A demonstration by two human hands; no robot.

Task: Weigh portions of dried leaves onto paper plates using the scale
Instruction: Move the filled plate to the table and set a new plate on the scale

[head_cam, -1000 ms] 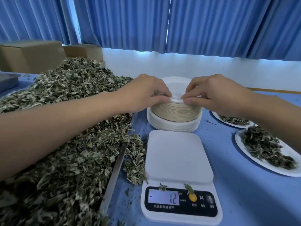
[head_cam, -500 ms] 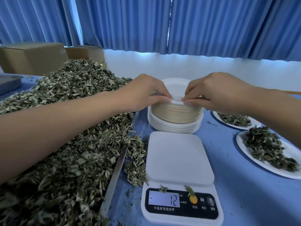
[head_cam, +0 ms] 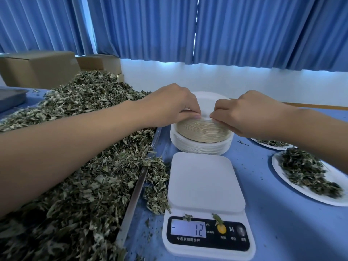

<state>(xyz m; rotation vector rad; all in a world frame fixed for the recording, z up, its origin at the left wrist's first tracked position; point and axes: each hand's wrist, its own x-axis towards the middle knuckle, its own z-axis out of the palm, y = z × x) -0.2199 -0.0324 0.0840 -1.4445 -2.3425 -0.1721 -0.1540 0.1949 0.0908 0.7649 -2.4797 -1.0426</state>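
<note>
Both hands work the plate stack [head_cam: 203, 135] behind the scale [head_cam: 205, 185]. Left hand [head_cam: 175, 104] and right hand [head_cam: 250, 113] pinch the rim of the top plate [head_cam: 205, 107] with curled fingertips, evidently to separate one. The scale platform is bare, awaiting it. Dried leaves [head_cam: 84, 147] are heaped to the left.

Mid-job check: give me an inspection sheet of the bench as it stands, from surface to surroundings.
Surface: blue table, speckled with leaf crumbs.
Job's things: white scale, platform bare, display reads -12; stack of paper plates behind it; dried leaves heaped on a metal tray at left, spilling over its edge; near filled plate and far filled plate at right.
Clutter: leaf scraps on the scale's panel; grey tray far left.
Grippers: left hand and right hand both pinch the top paper plate at its near edge.
Cables: nothing seen.
Surroundings: cardboard boxes behind the heap; blue curtains; white wall.
</note>
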